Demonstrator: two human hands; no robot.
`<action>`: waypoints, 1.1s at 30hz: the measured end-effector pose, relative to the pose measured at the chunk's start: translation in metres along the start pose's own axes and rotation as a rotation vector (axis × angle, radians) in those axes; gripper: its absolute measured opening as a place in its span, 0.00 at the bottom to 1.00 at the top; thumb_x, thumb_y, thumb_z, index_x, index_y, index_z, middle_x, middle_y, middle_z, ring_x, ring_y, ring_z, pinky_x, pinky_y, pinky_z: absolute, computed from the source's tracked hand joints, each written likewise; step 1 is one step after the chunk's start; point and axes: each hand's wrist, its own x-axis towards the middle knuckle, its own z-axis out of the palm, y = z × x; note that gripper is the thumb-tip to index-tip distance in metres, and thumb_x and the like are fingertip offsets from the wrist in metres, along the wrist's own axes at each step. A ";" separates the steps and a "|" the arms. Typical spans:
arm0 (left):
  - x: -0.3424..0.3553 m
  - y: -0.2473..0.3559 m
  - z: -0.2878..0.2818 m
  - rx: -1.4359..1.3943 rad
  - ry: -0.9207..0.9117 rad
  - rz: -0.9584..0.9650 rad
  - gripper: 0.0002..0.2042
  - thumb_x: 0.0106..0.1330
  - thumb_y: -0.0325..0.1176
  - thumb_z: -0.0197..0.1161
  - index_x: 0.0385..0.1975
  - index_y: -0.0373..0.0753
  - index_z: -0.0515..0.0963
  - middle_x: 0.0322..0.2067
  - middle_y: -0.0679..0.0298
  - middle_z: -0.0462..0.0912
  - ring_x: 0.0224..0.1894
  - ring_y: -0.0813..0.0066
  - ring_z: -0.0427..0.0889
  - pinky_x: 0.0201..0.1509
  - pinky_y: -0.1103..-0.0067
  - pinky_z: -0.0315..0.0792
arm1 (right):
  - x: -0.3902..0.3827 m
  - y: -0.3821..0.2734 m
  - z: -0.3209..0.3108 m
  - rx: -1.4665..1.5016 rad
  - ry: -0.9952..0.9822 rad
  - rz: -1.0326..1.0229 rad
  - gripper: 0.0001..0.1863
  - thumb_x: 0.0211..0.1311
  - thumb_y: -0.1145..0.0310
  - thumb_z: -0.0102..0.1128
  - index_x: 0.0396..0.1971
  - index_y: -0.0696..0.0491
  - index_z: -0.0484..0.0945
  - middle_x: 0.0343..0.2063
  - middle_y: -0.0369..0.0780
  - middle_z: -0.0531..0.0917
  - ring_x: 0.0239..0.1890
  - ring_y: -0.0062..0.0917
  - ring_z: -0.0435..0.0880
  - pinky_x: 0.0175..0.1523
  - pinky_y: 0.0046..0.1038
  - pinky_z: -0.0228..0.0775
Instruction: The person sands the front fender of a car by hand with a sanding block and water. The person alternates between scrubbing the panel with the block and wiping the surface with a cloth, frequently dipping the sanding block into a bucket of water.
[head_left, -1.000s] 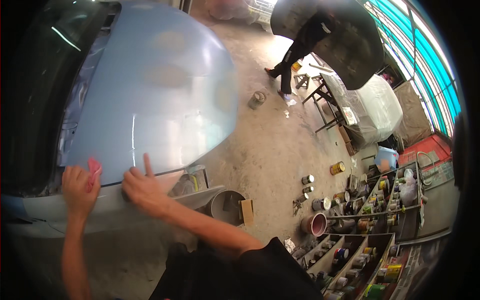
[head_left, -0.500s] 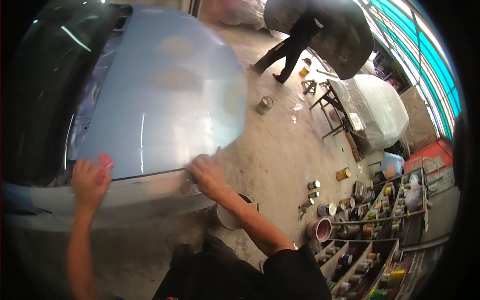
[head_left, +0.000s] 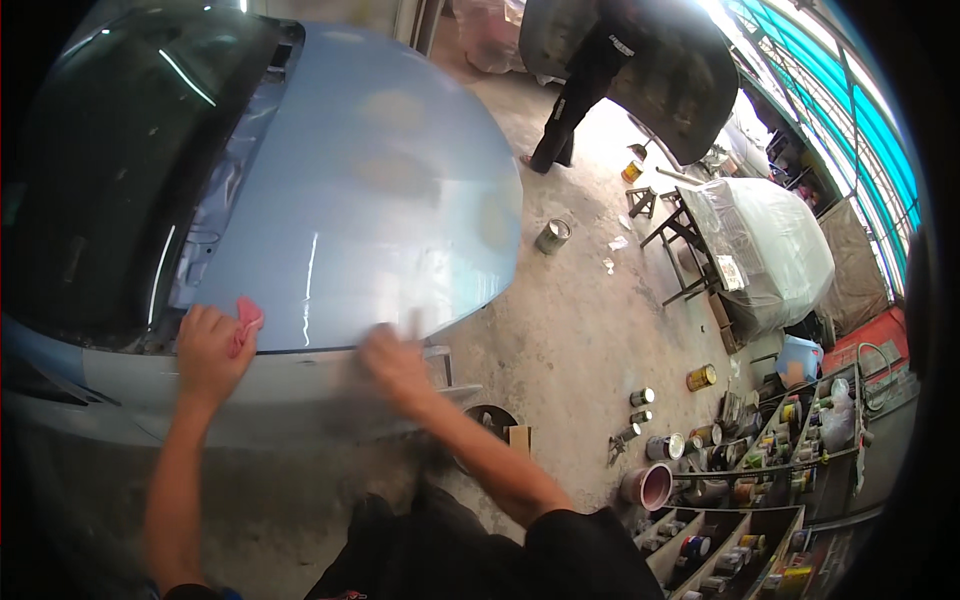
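Note:
A light blue car hood [head_left: 370,190] fills the upper left, with the dark windscreen [head_left: 100,150] beside it. My left hand [head_left: 208,352] rests at the hood's near edge and holds a small pink cloth [head_left: 247,315]. My right hand [head_left: 395,362] is blurred with motion, flat on the hood's near edge by the bumper gap, with nothing seen in it.
Another person [head_left: 585,80] stands by a dark raised panel [head_left: 680,70] at the back. A tin [head_left: 552,236] sits on the concrete floor near the hood. A plastic-covered car [head_left: 770,250] and shelves of paint cans [head_left: 740,480] are to the right.
The view has shifted, so the hood now sits higher and further left. My right hand has slid along the hood's near edge, and my left hand stays on the edge with the pink cloth.

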 end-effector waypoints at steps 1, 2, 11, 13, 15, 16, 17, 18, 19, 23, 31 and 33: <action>0.001 0.001 0.004 0.000 0.003 0.007 0.13 0.58 0.33 0.76 0.23 0.42 0.74 0.29 0.61 0.74 0.37 0.56 0.74 0.41 0.62 0.67 | 0.015 -0.020 0.024 -0.105 -0.104 -0.028 0.15 0.57 0.63 0.66 0.41 0.53 0.79 0.44 0.43 0.77 0.55 0.40 0.78 0.75 0.81 0.37; -0.002 -0.003 0.001 0.016 -0.001 0.002 0.13 0.58 0.33 0.76 0.23 0.42 0.74 0.29 0.61 0.74 0.37 0.56 0.74 0.41 0.62 0.67 | 0.039 -0.046 0.028 -0.064 -0.179 -0.028 0.14 0.58 0.63 0.66 0.41 0.53 0.79 0.44 0.42 0.77 0.56 0.40 0.78 0.75 0.80 0.37; -0.003 -0.004 0.000 0.035 0.021 0.026 0.14 0.60 0.34 0.76 0.23 0.42 0.74 0.29 0.62 0.74 0.37 0.56 0.74 0.42 0.62 0.68 | -0.001 0.006 -0.027 0.055 -0.096 0.132 0.11 0.55 0.77 0.58 0.39 0.53 0.78 0.43 0.42 0.76 0.54 0.39 0.78 0.77 0.78 0.38; -0.003 -0.005 0.000 0.029 0.025 0.022 0.13 0.59 0.34 0.76 0.23 0.42 0.74 0.29 0.62 0.74 0.37 0.56 0.75 0.42 0.62 0.68 | 0.011 -0.005 -0.018 0.059 -0.086 0.069 0.12 0.55 0.77 0.57 0.41 0.53 0.78 0.44 0.41 0.76 0.54 0.38 0.77 0.77 0.79 0.37; -0.006 -0.008 -0.001 0.036 0.002 -0.011 0.13 0.59 0.34 0.76 0.23 0.42 0.75 0.29 0.62 0.74 0.37 0.57 0.75 0.43 0.62 0.69 | 0.017 -0.011 -0.016 0.080 -0.126 0.048 0.11 0.57 0.76 0.57 0.41 0.52 0.78 0.44 0.41 0.75 0.56 0.38 0.77 0.76 0.80 0.37; -0.006 -0.011 -0.005 0.046 0.006 -0.010 0.13 0.59 0.34 0.76 0.23 0.42 0.75 0.29 0.62 0.74 0.37 0.57 0.75 0.43 0.62 0.69 | 0.002 0.006 -0.015 0.068 -0.116 0.060 0.14 0.55 0.77 0.60 0.43 0.53 0.78 0.44 0.41 0.75 0.57 0.37 0.77 0.76 0.81 0.37; -0.006 -0.011 -0.006 0.034 0.019 0.001 0.13 0.59 0.34 0.76 0.23 0.42 0.75 0.29 0.62 0.74 0.37 0.57 0.75 0.43 0.62 0.69 | -0.009 0.020 -0.025 0.063 -0.113 0.051 0.14 0.55 0.77 0.60 0.43 0.53 0.78 0.44 0.41 0.75 0.57 0.37 0.77 0.76 0.81 0.37; -0.005 -0.012 -0.007 0.026 0.028 0.010 0.13 0.59 0.34 0.77 0.23 0.42 0.75 0.29 0.62 0.75 0.37 0.57 0.75 0.42 0.63 0.69 | -0.020 0.033 -0.035 0.046 -0.130 0.113 0.16 0.53 0.77 0.61 0.44 0.53 0.79 0.44 0.40 0.75 0.57 0.37 0.77 0.76 0.80 0.36; -0.004 -0.008 -0.005 0.025 0.030 0.005 0.13 0.59 0.34 0.77 0.23 0.42 0.75 0.29 0.62 0.75 0.37 0.57 0.75 0.42 0.63 0.69 | -0.025 0.037 -0.045 0.027 -0.155 0.179 0.18 0.51 0.78 0.63 0.45 0.53 0.79 0.45 0.40 0.75 0.58 0.37 0.77 0.76 0.80 0.36; -0.005 -0.008 0.000 0.032 0.029 0.010 0.14 0.58 0.35 0.77 0.23 0.42 0.75 0.30 0.63 0.75 0.37 0.57 0.75 0.42 0.63 0.69 | 0.010 -0.002 -0.010 0.085 -0.101 0.017 0.24 0.47 0.78 0.68 0.49 0.53 0.80 0.45 0.39 0.77 0.58 0.38 0.78 0.75 0.82 0.36; -0.005 -0.008 -0.001 0.048 0.009 0.005 0.12 0.59 0.35 0.76 0.24 0.41 0.77 0.31 0.61 0.76 0.38 0.57 0.75 0.43 0.62 0.69 | -0.023 0.023 -0.039 0.015 -0.034 0.106 0.20 0.51 0.82 0.62 0.46 0.50 0.83 0.44 0.38 0.80 0.59 0.39 0.79 0.76 0.81 0.31; -0.005 -0.010 -0.003 0.040 -0.009 0.004 0.12 0.59 0.35 0.76 0.24 0.41 0.77 0.31 0.62 0.75 0.38 0.57 0.75 0.44 0.62 0.69 | -0.012 0.017 -0.041 -0.003 -0.085 0.074 0.21 0.50 0.83 0.61 0.46 0.50 0.83 0.43 0.37 0.80 0.60 0.39 0.78 0.76 0.81 0.30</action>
